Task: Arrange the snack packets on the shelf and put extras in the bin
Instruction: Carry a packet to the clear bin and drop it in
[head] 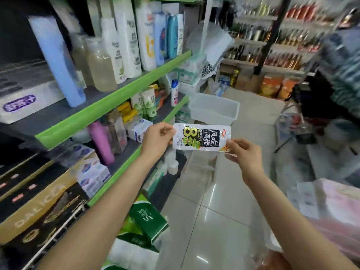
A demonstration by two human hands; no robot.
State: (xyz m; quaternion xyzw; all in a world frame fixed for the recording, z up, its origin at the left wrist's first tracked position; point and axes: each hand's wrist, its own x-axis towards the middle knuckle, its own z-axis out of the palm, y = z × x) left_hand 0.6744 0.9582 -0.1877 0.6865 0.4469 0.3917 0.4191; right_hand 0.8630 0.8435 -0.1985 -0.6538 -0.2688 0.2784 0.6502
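Green shelves (109, 106) stand left of the clear bin (214, 109). Left hand (155, 139) and right hand (245, 152) pinch the snack packet (201, 137) just below it. Keep it flat, lift gently.

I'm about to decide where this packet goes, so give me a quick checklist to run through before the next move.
1. Packet held firmly: ok, left hand pinches its left end, right hand its lower right corner.
2. Label readable: ok, the printed face is turned up toward the camera.
3. Packet intact: cannot tell, no tear shows but the picture is soft.
4. Bin ready to take it: ok, it sits open on the floor just beyond the packet and looks empty.
5. Room on the shelf: cannot tell, the nearby shelves hold bottles and boxes, with no snack spot in view.
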